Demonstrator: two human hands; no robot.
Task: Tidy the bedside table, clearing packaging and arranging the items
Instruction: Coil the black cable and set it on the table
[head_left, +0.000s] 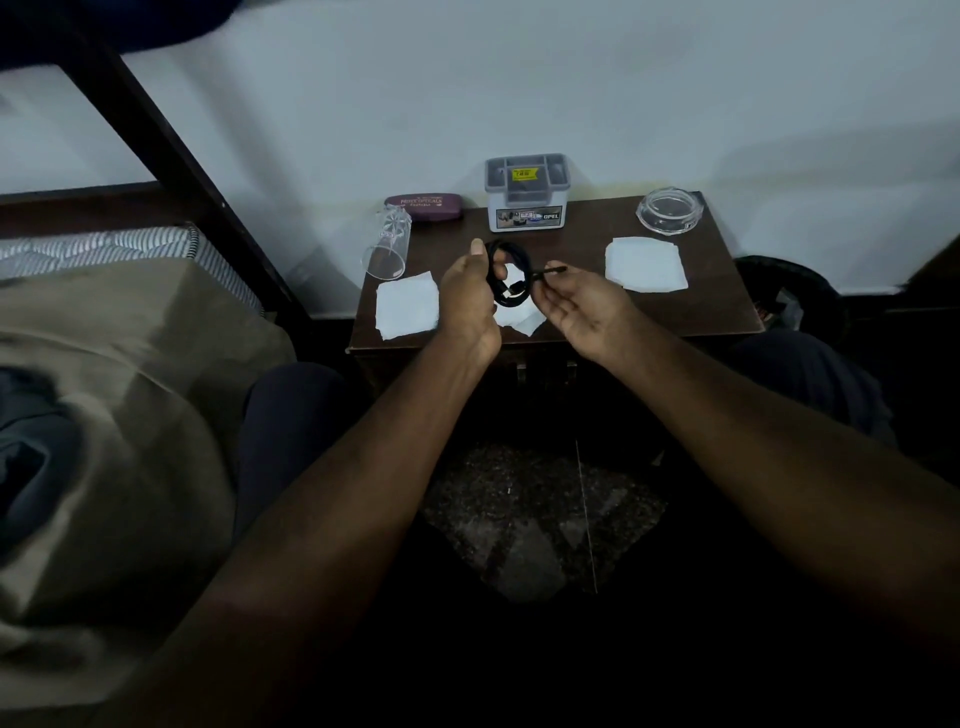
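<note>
Black coiled cable (508, 278) above the bedside table (717, 306) — left hand (467, 301) gripping the coil, right hand (582, 306) pinching its end.

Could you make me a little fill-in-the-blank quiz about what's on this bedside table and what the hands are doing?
1. Both hands hold a coiled black ____ above the table.
2. The clear drinking glass lies on its ____.
3. The maroon glasses case sits to the ____ of the grey box.
4. The left hand grips the coil, while the right hand pinches its loose ____.

Missing words: cable; side; left; end
</note>
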